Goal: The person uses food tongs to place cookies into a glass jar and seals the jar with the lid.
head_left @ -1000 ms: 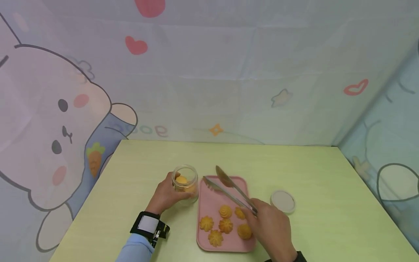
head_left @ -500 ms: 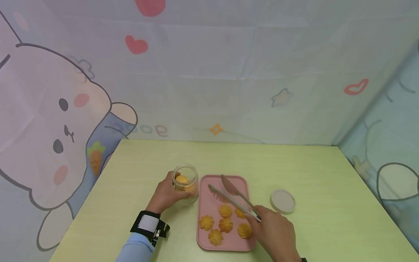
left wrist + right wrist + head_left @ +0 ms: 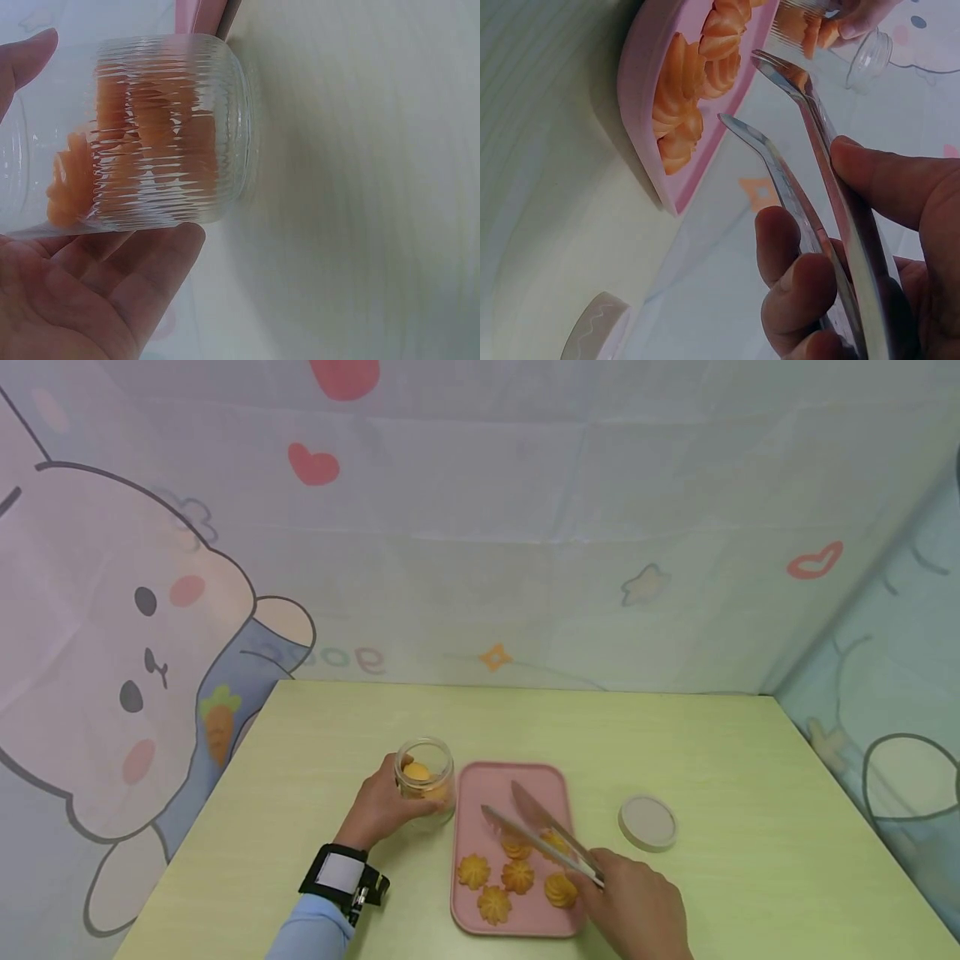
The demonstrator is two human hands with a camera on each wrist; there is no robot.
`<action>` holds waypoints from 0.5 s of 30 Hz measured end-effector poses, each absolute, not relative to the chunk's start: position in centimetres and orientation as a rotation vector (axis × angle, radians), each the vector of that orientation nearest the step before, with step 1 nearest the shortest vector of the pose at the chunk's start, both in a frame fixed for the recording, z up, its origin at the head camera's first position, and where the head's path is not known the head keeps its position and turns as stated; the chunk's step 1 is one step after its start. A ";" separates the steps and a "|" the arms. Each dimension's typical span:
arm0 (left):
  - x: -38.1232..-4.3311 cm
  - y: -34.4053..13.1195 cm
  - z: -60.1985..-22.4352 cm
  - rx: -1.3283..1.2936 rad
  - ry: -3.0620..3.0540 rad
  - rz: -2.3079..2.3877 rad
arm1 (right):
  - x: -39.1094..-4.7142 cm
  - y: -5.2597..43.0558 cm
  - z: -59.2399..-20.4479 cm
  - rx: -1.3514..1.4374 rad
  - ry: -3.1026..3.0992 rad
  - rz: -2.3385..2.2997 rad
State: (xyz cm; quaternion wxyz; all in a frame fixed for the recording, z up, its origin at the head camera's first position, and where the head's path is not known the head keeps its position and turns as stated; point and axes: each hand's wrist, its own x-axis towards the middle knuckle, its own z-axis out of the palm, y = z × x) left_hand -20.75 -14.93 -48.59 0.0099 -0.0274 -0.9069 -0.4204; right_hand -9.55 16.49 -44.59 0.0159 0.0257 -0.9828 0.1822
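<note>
My left hand (image 3: 382, 806) grips a ribbed clear jar (image 3: 169, 202) standing on the table, thumb and fingers around its sides. Orange-yellow swirled cookies (image 3: 154, 127) are stacked inside it. In my right hand (image 3: 637, 897) are metal tongs (image 3: 855, 217), held between thumb and curled fingers. One tip is forked, the other broad and blade-like; they are spread apart with nothing between them. In the head view they hang over the pink tray (image 3: 472, 810), overlapping the upper cookies. Several swirled cookies (image 3: 517, 877) lie on the tray's near half.
A round pale lid (image 3: 648, 822) lies on the yellow-green table (image 3: 735, 777), right of the tray. The jar stands close to the tray's left edge. Behind the table hangs a printed cloth (image 3: 510, 485) with hearts and a cartoon rabbit.
My right hand has drawn the tongs nearer and slightly right, so their tips have moved from the tray's far edge to over the upper cookies. The left hand and jar have stayed put.
</note>
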 end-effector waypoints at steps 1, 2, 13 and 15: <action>-20.8 -15.0 -48.6 -0.086 -2.830 -1.314 | -9.5 16.5 -44.6 0.076 -3.062 0.572; -20.8 -15.0 -48.6 -0.087 -2.829 -1.316 | -9.5 16.5 -44.7 0.073 -3.067 0.577; -20.7 -15.1 -48.9 -0.093 -2.821 -1.320 | -9.4 16.4 -45.5 0.085 -3.082 0.564; -20.8 -15.1 -48.9 -0.090 -2.824 -1.320 | -9.6 16.2 -45.6 0.092 -3.075 0.574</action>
